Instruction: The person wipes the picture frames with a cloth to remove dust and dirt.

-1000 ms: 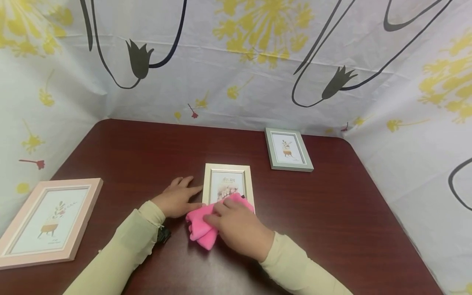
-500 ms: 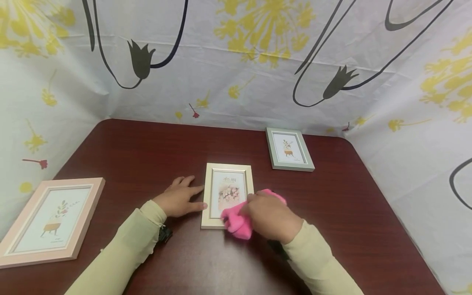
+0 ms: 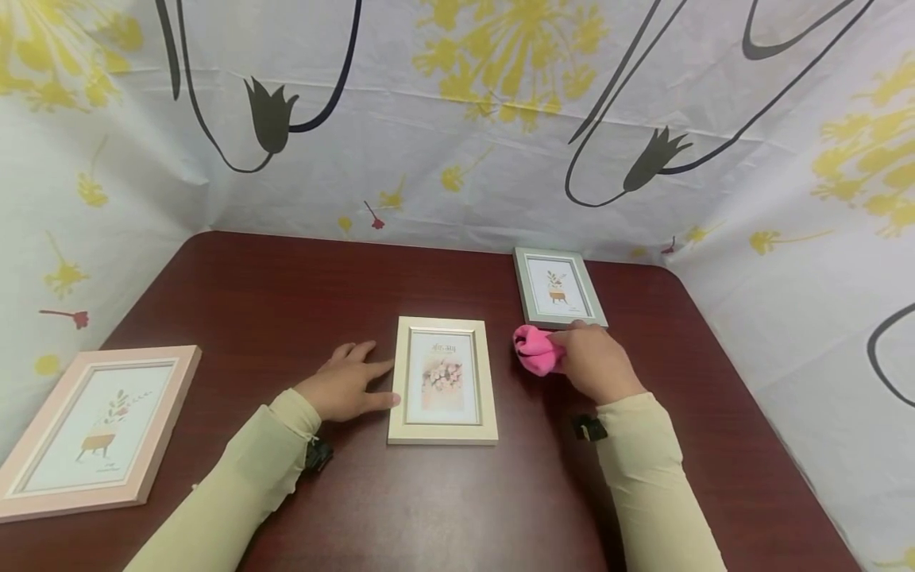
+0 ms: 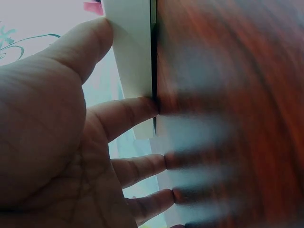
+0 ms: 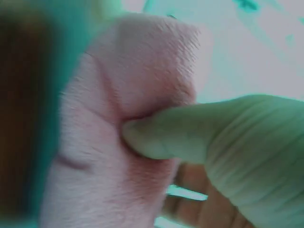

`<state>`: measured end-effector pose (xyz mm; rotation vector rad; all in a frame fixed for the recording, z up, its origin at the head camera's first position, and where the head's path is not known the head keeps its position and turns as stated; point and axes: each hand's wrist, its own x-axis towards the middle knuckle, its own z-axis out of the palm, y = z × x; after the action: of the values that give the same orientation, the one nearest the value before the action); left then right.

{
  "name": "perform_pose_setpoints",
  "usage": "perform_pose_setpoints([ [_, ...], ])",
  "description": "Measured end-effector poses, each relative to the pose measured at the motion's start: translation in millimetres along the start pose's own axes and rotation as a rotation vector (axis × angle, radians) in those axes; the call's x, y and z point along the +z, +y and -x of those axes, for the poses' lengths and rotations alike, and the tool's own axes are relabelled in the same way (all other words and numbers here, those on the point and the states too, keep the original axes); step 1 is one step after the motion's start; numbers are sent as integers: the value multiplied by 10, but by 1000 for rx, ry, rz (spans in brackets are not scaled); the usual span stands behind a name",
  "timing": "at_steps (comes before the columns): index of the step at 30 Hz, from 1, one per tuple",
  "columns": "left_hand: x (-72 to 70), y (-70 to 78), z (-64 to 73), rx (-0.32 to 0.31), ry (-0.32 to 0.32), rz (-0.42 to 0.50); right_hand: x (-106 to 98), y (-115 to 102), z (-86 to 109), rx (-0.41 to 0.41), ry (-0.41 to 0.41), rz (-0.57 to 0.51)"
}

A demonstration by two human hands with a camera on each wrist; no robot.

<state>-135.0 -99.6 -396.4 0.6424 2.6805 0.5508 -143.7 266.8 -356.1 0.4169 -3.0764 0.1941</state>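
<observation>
A cream picture frame [image 3: 443,435] with a flower print lies flat in the middle of the table. At its left edge rests my left hand [image 3: 346,387]; in the left wrist view the thumb [image 4: 90,42] touches the frame's side and the fingers are spread, their tips down on the table. My right hand [image 3: 596,361] grips a bunched pink cloth [image 3: 536,349], just in front of the green picture frame [image 3: 565,321]. The right wrist view shows the thumb [image 5: 161,133] pressed into the cloth's folds, with the other fingers partly hidden behind it.
A larger pink picture frame [image 3: 164,421] lies at the table's left edge. The dark red wooden table [image 3: 307,278] is enclosed at the back and sides by a white patterned curtain [image 3: 457,119].
My right hand has carried the pink cloth off the cream frame, rightward and away from me, uncovering the whole print. The left hand has stayed in place.
</observation>
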Motion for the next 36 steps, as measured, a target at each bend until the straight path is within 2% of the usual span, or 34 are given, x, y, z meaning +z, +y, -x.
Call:
perform_pose_setpoints([
  [2, 2, 1, -1, 1, 0, -3, 77, 137, -35, 23, -17, 0],
  [6, 1, 0, -3, 7, 0, -4, 141, 253, -60, -11, -38, -1],
  [9, 2, -6, -9, 9, -2, -4, 140, 256, -62, -46, -25, 10],
  [13, 8, 0, -15, 7, 4, -1, 141, 241, -62, -36, -27, 2],
  [19, 51, 66, 16, -31, 58, 14, 162, 245, -57, -10, -51, -5],
  [22, 56, 126, 55, -34, 90, 3, 164, 247, -59, 1, -57, 5],
  [25, 43, 175, 91, -11, 106, -9, 164, 241, -69, 5, -65, 7],
  [31, 75, 222, 107, 41, 69, 112, 160, 234, -80, -19, -54, 14],
  [36, 88, 251, 101, 20, 36, 157, 157, 227, -78, -14, -58, 13],
])
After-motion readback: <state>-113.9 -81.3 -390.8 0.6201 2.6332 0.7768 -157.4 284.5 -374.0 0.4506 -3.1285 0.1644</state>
